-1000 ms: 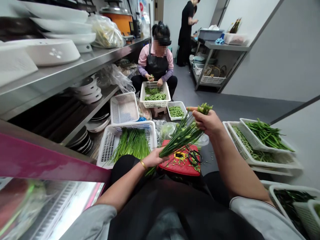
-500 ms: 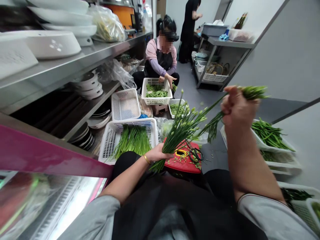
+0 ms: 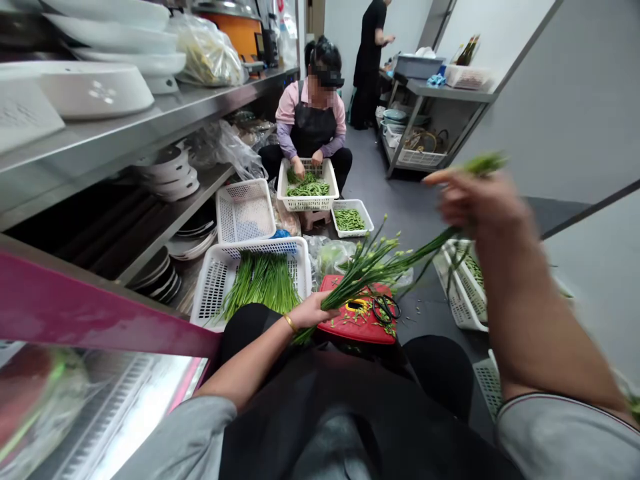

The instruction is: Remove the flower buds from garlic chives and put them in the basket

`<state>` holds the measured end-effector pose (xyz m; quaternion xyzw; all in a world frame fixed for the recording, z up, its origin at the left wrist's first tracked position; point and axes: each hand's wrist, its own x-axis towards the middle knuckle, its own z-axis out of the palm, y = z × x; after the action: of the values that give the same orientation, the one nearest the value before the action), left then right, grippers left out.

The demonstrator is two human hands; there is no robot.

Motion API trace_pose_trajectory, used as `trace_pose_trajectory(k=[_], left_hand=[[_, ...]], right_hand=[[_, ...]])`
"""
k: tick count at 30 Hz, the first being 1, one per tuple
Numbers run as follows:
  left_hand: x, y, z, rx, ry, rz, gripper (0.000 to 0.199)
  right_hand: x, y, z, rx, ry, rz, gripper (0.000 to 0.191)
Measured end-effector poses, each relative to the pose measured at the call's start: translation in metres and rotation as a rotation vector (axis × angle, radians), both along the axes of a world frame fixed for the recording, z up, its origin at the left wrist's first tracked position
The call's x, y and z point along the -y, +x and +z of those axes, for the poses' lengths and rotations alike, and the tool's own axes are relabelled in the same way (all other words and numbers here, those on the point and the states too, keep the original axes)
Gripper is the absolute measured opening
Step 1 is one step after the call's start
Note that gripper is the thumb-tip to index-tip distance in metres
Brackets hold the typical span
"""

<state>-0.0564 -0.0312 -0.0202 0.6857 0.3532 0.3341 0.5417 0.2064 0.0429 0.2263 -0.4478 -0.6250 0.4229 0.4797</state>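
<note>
My left hand (image 3: 314, 311) is closed round the lower stems of a bunch of garlic chive stalks (image 3: 363, 270) with pale buds at their tips. Raised at the right, my right hand (image 3: 483, 200) is blurred but closed on more flower chives (image 3: 483, 163), whose strands stretch down towards the left bunch. Below the left bunch lies a red board-like surface (image 3: 357, 327), strewn with cut buds. Black-handled scissors (image 3: 385, 309) rest on it beside a yellow-edged slot. Left of my knee, a white basket (image 3: 205, 287) holds long green stalks (image 3: 265, 283) laid side by side.
A co-worker (image 3: 315, 120) sits ahead, both hands in a basket (image 3: 307, 200) of green pieces. Another person (image 3: 370, 63) stands farther back. Metal shelving (image 3: 210, 103) with dishes lines the left. White baskets (image 3: 463, 310) stand on the floor at right.
My right hand has moved slightly down with its chives, and the left bunch now leans lower towards the right. The co-worker's hand has gone back into the basket.
</note>
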Motion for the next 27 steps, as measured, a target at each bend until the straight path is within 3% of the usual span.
trace_pose_trajectory(k=[1,3,5,7,12,14,16,18,20,22,24,27], left_hand=[[0.001,0.001,0.001,-0.007,0.009,-0.011,0.042],[0.004,0.001,0.003,-0.020,0.010,-0.030,0.044],[0.007,0.000,0.005,-0.027,0.005,-0.031,0.044],[0.010,-0.003,0.004,-0.036,0.003,-0.013,0.043],[0.009,-0.011,-0.007,-0.082,-0.070,0.057,0.041],[0.007,-0.011,-0.011,-0.072,-0.082,0.071,0.042],[0.005,-0.008,-0.010,-0.042,-0.060,0.055,0.043],[0.005,-0.004,-0.007,-0.020,-0.030,0.016,0.046],[0.008,0.001,-0.002,-0.015,-0.016,-0.022,0.049],[0.011,0.003,0.002,-0.021,-0.016,-0.041,0.052],[0.015,0.002,0.004,-0.018,-0.029,-0.052,0.052],[0.016,-0.005,0.006,0.007,-0.089,-0.045,0.051]], right_hand=[[-0.001,-0.020,-0.014,0.069,-0.153,0.057,0.036],[-0.004,-0.049,-0.034,0.177,-0.296,0.179,0.032],[-0.004,-0.060,-0.039,0.186,-0.247,0.230,0.029],[-0.002,-0.054,-0.027,0.084,-0.116,0.186,0.025],[0.013,-0.004,0.027,-0.207,0.263,-0.072,0.026],[0.019,0.008,0.032,-0.212,0.281,-0.126,0.026],[0.022,0.005,0.021,-0.133,0.107,-0.095,0.026],[0.020,-0.013,-0.004,-0.009,-0.125,-0.018,0.027],[0.016,-0.038,-0.032,0.116,-0.246,0.076,0.030],[0.011,-0.060,-0.052,0.184,-0.207,0.148,0.030],[0.008,-0.069,-0.057,0.169,-0.110,0.167,0.029],[0.004,-0.043,-0.032,0.001,0.074,0.056,0.027]])
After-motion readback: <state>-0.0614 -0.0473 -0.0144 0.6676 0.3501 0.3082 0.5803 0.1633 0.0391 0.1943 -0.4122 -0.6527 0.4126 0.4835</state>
